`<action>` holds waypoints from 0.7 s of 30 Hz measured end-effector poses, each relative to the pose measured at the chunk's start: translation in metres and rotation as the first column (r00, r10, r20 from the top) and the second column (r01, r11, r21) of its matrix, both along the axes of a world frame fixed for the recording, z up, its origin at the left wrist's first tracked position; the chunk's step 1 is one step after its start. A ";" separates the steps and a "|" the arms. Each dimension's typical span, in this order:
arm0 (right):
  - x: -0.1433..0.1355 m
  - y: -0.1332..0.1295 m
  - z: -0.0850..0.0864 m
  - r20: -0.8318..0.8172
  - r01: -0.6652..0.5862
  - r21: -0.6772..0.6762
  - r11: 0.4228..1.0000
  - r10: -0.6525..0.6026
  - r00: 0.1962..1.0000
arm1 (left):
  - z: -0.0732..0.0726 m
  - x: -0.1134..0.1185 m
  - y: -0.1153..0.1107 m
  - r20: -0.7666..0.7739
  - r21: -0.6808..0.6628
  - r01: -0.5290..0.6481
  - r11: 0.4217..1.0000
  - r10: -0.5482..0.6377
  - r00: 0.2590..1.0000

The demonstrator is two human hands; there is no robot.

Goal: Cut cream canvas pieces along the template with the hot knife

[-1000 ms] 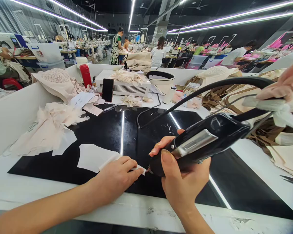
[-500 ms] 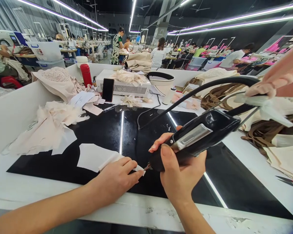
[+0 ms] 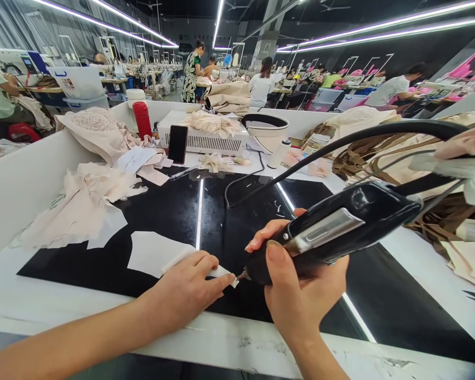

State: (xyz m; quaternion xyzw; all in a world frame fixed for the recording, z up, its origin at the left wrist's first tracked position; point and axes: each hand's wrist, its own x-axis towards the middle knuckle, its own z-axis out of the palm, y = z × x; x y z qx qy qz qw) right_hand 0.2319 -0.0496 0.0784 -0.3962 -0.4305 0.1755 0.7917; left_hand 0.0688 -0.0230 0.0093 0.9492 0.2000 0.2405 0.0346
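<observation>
A white fabric piece (image 3: 150, 254) lies on the black glossy sheet (image 3: 170, 211), with a narrow folded part running to the right. My left hand (image 3: 193, 279) presses on that folded part, fingers together near its right end. My right hand (image 3: 296, 290) is wrapped round a black handheld tool (image 3: 332, 227) with a silver metal strip. The tool's small metal tip points left and meets the fabric's end beside my left fingertips. A thick black cable arches from the tool's back end.
Another person's hand (image 3: 467, 142) holds the cable at the right. Cream fabric scraps (image 3: 83, 206) are heaped left. Behind stand a phone (image 3: 178, 144), a red bottle (image 3: 142, 120) and a white vented box (image 3: 209, 143). Brown straps (image 3: 352, 158) lie at the back right.
The tool's back end and the other person's hand have shifted right in view. Most of the scene has shifted slightly right too. Both my hands keep their hold.
</observation>
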 end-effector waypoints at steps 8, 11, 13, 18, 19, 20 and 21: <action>0.000 -0.001 -0.002 0.016 -0.006 0.012 1.000 0.006 1.000 | 0.001 -0.003 -0.001 -0.058 0.003 -0.005 1.000 0.005 0.998; 0.000 -0.003 -0.004 0.017 -0.019 0.002 1.000 0.019 1.000 | 0.001 -0.004 -0.002 -0.077 0.006 0.001 1.000 0.000 0.997; -0.001 -0.004 -0.004 0.011 -0.029 -0.007 1.000 0.029 1.000 | 0.001 -0.004 -0.003 -0.080 0.009 0.010 1.000 -0.009 0.997; -0.001 -0.008 -0.004 0.011 -0.057 -0.013 0.998 0.058 0.998 | 0.001 -0.003 -0.005 -0.079 0.012 0.022 1.000 -0.021 0.997; -0.001 -0.008 -0.004 0.012 -0.062 -0.018 0.998 0.062 0.998 | 0.001 -0.003 -0.006 -0.083 0.016 0.021 1.000 -0.019 0.996; 0.000 -0.007 -0.003 0.014 -0.064 -0.024 0.998 0.065 0.998 | 0.001 -0.003 -0.006 -0.086 0.020 0.020 1.000 -0.018 0.996; 0.000 -0.006 -0.002 0.016 -0.065 -0.029 0.997 0.066 0.998 | 0.000 -0.003 -0.006 -0.087 0.023 0.020 1.000 -0.018 0.996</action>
